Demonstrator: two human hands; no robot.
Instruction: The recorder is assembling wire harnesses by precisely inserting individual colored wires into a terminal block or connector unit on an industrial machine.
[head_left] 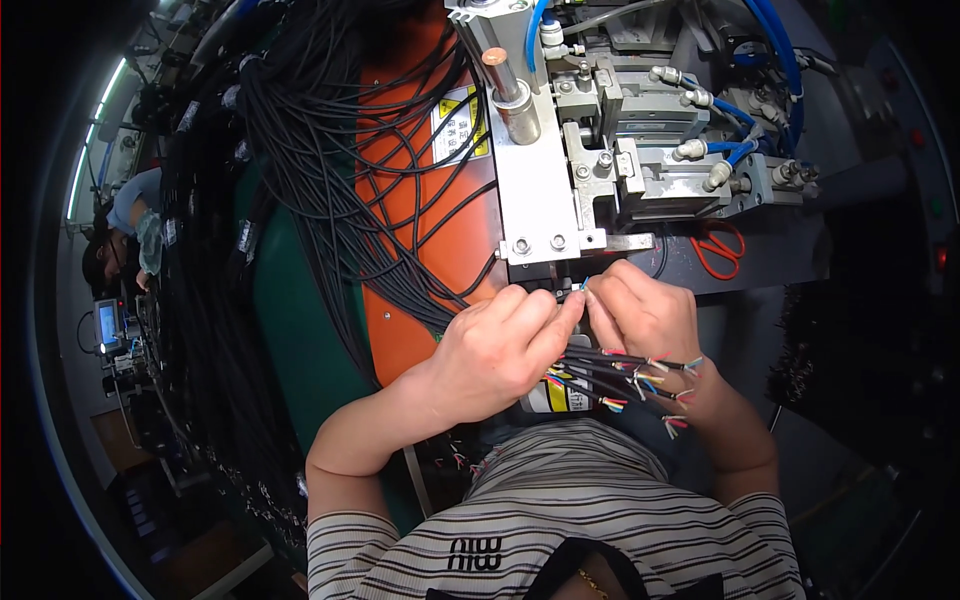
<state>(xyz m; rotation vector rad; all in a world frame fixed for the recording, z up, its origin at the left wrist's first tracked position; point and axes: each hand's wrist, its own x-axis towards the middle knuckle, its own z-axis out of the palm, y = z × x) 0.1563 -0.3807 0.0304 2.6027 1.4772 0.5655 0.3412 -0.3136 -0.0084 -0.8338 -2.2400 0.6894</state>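
Observation:
In front of a metal machine (545,200), my left hand (500,345) and my right hand (645,315) meet with their fingertips almost touching. A thin blue wire end (584,286) shows between them, and the left thumb and forefinger pinch close to it. My right hand's fingers are also pressed together at the wire. Below the hands fans out a bundle of black cables (610,365), their stripped ends showing red, white, yellow and blue wires. Part of that bundle runs behind my left hand, so I cannot see whether its other fingers hold it.
Many long black cables (320,170) lie over the orange surface (405,345) on the left. Pneumatic cylinders (670,180) with blue hoses stand at the back right. Red-handled scissors (717,250) lie beside the machine. Another person (135,215) is at the far left.

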